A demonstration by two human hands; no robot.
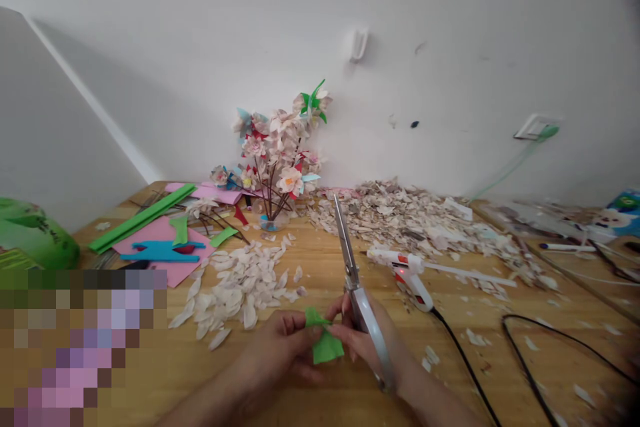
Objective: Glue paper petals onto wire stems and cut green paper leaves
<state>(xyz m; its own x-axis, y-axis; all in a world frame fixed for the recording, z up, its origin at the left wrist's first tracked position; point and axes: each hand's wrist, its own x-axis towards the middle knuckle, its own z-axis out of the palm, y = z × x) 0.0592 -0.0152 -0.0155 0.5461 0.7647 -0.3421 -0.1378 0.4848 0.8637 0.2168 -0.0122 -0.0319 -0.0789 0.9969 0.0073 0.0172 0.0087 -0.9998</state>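
Note:
My left hand (280,347) pinches a small green paper piece (324,341) just above the wooden table (500,360). My right hand (363,340) also touches the green piece while gripping a pair of silver scissors (357,293). The scissor blades are closed and point up and away from me. Both hands meet near the table's front middle.
A white glue gun (407,270) with a black cord (465,363) lies right of my hands. Pale cut petals (240,290) lie to the left, a scrap heap (425,217) behind. A paper flower bouquet (280,150) stands by the wall. Green, pink and blue paper (160,240) lies at left.

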